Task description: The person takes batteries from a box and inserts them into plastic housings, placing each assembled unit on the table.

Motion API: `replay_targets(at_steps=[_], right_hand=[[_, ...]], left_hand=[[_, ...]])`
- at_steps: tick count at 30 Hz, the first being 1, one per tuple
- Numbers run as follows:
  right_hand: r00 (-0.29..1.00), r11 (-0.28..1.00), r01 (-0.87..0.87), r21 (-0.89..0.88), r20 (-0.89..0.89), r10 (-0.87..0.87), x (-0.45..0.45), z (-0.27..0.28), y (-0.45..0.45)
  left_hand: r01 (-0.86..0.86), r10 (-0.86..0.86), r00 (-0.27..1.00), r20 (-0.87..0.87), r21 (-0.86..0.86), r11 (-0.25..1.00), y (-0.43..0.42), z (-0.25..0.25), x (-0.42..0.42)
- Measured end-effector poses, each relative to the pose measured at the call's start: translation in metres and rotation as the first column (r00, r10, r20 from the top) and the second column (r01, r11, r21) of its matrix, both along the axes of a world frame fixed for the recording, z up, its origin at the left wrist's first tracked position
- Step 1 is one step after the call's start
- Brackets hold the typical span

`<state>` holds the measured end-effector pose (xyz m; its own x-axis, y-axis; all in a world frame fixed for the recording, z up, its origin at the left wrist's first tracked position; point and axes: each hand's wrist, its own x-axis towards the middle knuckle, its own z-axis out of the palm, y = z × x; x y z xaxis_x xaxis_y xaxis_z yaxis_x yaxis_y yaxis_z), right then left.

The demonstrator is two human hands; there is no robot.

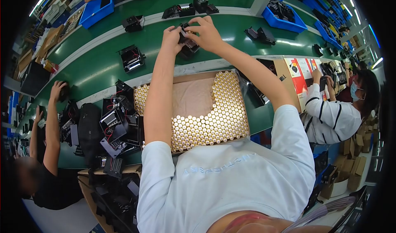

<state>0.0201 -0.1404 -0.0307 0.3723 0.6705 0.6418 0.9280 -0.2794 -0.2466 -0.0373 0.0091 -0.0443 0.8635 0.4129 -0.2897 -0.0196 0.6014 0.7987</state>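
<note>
Over the green work surface, my left hand (170, 38) is closed on a black plastic housing (190, 47). My right hand (204, 33) grips the same housing from the right, its thumb and fingers bent around the upper part. Fine detail between the fingertips is too small to make out. Below my forearms lies a shallow cardboard box (194, 96) with many small upright battery cells (225, 109), gold and white at their ends. Bare cardboard shows in the middle of the box.
Black housings with red wires (113, 123) are piled left of the box. Similar housings (132, 59) stand on the green bench (161, 20). A blue bin (284, 24) sits at the back right. One person (334, 113) works at right, another (49, 167) at left.
</note>
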Motion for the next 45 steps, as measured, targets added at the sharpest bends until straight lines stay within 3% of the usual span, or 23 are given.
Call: replay_targets(at_steps=[2, 5, 6, 8, 9, 10, 13, 16, 19, 22, 24, 26, 27, 31, 32, 33, 35, 37, 39, 41, 42, 43, 45], right_hand=[[0.995, 0.997, 0.028, -0.065, 0.097, -0.021, 0.001, -0.006, 0.002], [0.991, 0.992, 0.089, -0.093, 0.103, -0.079, -0.003, -0.005, -0.007], [0.990, 0.997, 0.021, -0.072, 0.144, -0.010, -0.010, 0.007, -0.013], [0.968, 0.938, -0.241, -0.251, -0.139, 0.211, -0.033, 0.039, -0.026], [0.912, 0.874, -0.378, -0.306, -0.288, 0.293, -0.043, 0.050, -0.033], [0.848, 0.800, -0.526, -0.288, -0.248, 0.468, -0.052, 0.053, -0.038], [0.783, 0.413, -0.610, -0.676, -0.435, 0.445, -0.074, 0.056, -0.055], [0.817, 0.024, -0.511, -0.859, -0.477, 0.324, -0.085, 0.057, -0.055], [0.806, 0.019, -0.516, -0.856, -0.477, 0.351, -0.079, 0.051, -0.055], [0.636, 0.314, -0.770, -0.555, -0.636, 0.437, -0.058, 0.054, -0.054], [0.727, 0.604, -0.684, -0.408, -0.453, 0.516, -0.037, 0.062, -0.044], [0.920, 0.884, -0.365, -0.291, -0.257, 0.295, -0.016, 0.078, -0.018], [0.948, 0.924, -0.296, -0.242, -0.196, 0.252, 0.006, 0.060, -0.007], [0.989, 0.978, -0.151, -0.146, -0.015, 0.150, 0.031, 0.025, 0.026], [0.983, 0.972, -0.127, -0.198, -0.156, 0.096, 0.034, 0.020, 0.031], [0.990, 0.973, -0.130, -0.188, -0.082, 0.117, 0.038, 0.012, 0.035], [0.968, 0.886, -0.063, -0.459, 0.187, 0.165, 0.031, 0.008, 0.036], [1.000, 0.977, -0.009, -0.214, 0.012, 0.012, 0.003, -0.002, 0.034], [0.989, 0.935, -0.106, -0.339, -0.138, 0.062, 0.010, 0.002, 0.033], [0.952, 0.920, -0.221, -0.325, -0.274, 0.132, 0.025, 0.001, 0.022], [0.982, 0.939, -0.110, -0.325, -0.183, 0.052, 0.041, -0.011, 0.014], [0.988, 0.902, 0.069, -0.427, -0.093, -0.120, 0.050, -0.008, 0.004], [0.897, 0.717, 0.419, -0.557, 0.132, -0.421, 0.068, -0.002, -0.015]], left_hand=[[0.115, -0.105, 0.991, 0.080, -0.130, 0.985, 0.017, -0.027, 0.017], [-0.052, 0.056, 0.998, 0.034, -0.097, 0.994, 0.008, -0.020, 0.010], [-0.066, 0.068, 0.997, 0.040, -0.052, 0.996, 0.007, -0.018, 0.006], [-0.065, 0.064, 0.998, 0.010, 0.024, 0.998, 0.011, -0.021, 0.008], [-0.062, 0.063, 0.998, -0.002, 0.062, 0.996, 0.013, -0.024, 0.010], [-0.087, 0.085, 0.996, 0.023, 0.101, 0.991, 0.013, -0.026, 0.010], [-0.077, 0.083, 0.996, -0.029, 0.164, 0.983, 0.010, -0.024, 0.006], [-0.028, 0.039, 0.998, -0.056, 0.186, 0.982, 0.010, -0.023, 0.003], [-0.026, 0.039, 0.997, -0.059, 0.200, 0.980, 0.012, -0.024, 0.004], [-0.016, 0.034, 0.997, -0.071, 0.236, 0.972, 0.013, -0.017, 0.001], [0.000, 0.032, 0.995, -0.098, 0.310, 0.951, 0.012, -0.014, -0.002], [0.032, 0.001, 0.995, -0.097, 0.337, 0.941, 0.013, -0.012, -0.004], [0.048, -0.015, 0.995, -0.097, 0.349, 0.936, 0.012, -0.011, -0.005], [0.073, -0.038, 0.995, -0.093, 0.419, 0.905, 0.011, -0.013, -0.005], [0.029, -0.015, 0.999, -0.037, 0.412, 0.911, 0.012, -0.023, 0.000], [-0.033, 0.040, 0.999, -0.007, 0.448, 0.893, 0.013, -0.028, 0.004], [-0.080, 0.100, 0.995, -0.024, 0.425, 0.902, 0.014, -0.020, 0.006], [-0.018, 0.078, 0.991, -0.113, 0.459, 0.888, 0.018, 0.002, 0.003], [-0.054, 0.111, 0.992, -0.064, 0.576, 0.816, 0.030, -0.020, 0.013], [0.022, 0.213, 0.968, -0.134, 0.890, 0.456, 0.037, -0.010, 0.005], [0.077, 0.272, 0.952, -0.142, 0.968, 0.237, 0.037, -0.003, 0.000], [0.178, 0.311, 0.927, -0.212, 0.975, 0.134, 0.037, 0.007, -0.003], [0.332, 0.387, 0.854, -0.348, 0.937, 0.112, 0.035, 0.018, -0.006]])
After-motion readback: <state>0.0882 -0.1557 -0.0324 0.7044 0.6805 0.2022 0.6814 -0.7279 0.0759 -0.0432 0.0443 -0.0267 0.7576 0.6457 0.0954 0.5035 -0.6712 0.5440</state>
